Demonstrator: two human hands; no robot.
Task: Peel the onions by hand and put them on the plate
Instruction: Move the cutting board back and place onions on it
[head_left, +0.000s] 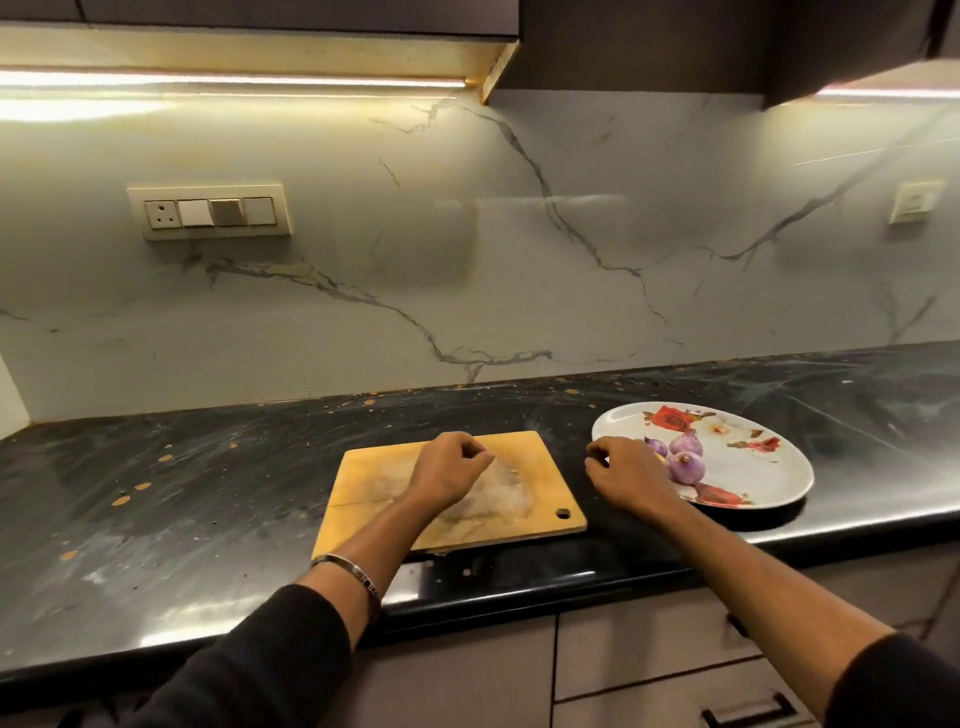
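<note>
Hands come first: the left hand (451, 467) hovers over the cutting board (530, 512), fingers loosely curled, holding nothing visible. The right hand (626, 475), also curled and seemingly empty, sits at the plate (769, 467) rim. Beyond it, just right, lie the onions (685, 460), nearer this hand.
</note>
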